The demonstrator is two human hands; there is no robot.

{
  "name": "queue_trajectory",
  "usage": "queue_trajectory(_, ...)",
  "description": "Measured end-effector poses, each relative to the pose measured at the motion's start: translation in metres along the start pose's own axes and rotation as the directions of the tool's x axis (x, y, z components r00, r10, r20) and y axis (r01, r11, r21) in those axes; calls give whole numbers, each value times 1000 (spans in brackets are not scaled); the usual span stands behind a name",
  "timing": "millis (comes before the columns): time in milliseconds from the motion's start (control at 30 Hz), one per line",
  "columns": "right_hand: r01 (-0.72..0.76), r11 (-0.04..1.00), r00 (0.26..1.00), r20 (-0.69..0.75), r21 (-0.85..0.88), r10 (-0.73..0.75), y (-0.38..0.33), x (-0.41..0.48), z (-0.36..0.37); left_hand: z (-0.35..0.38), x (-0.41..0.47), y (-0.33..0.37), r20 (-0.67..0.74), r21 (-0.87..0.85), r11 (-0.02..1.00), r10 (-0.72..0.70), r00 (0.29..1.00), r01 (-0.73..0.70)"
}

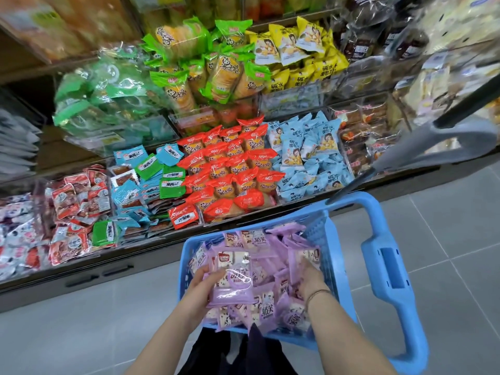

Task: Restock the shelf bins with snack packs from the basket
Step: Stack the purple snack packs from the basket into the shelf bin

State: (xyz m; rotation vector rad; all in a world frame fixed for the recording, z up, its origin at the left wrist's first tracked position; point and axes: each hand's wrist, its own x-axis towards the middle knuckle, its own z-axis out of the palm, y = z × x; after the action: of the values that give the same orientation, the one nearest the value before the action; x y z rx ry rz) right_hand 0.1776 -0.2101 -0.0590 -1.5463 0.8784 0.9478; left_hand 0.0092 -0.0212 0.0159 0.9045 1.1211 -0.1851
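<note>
A blue plastic basket [322, 220] stands on the floor below me, filled with several purple snack packs [273, 266]. My left hand [201, 288] grips a small stack of purple packs [232, 285] at the basket's left side, thumb on top. My right hand [311, 277] reaches down among the packs at the right side; its fingers are buried in the pile, so I cannot see what they hold. A thin bracelet circles that wrist. The shelf bins [230, 174] rise just beyond the basket.
Clear bins hold red packs [230, 169], light blue packs [311, 155], mixed blue and green sachets [146, 182] and red-white packs [78, 201]. Upper bins hold green [205, 69] and yellow packs [295, 47]. The basket handle [389, 272] sticks out right. Grey tiled floor [81, 320] surrounds it.
</note>
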Motion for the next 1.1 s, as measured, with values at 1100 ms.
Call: queue_trajectory(1100,353,39,897,326,-935,-300,56,-34,-66,4,-11,-36,-22,285,959,15,1000,-8)
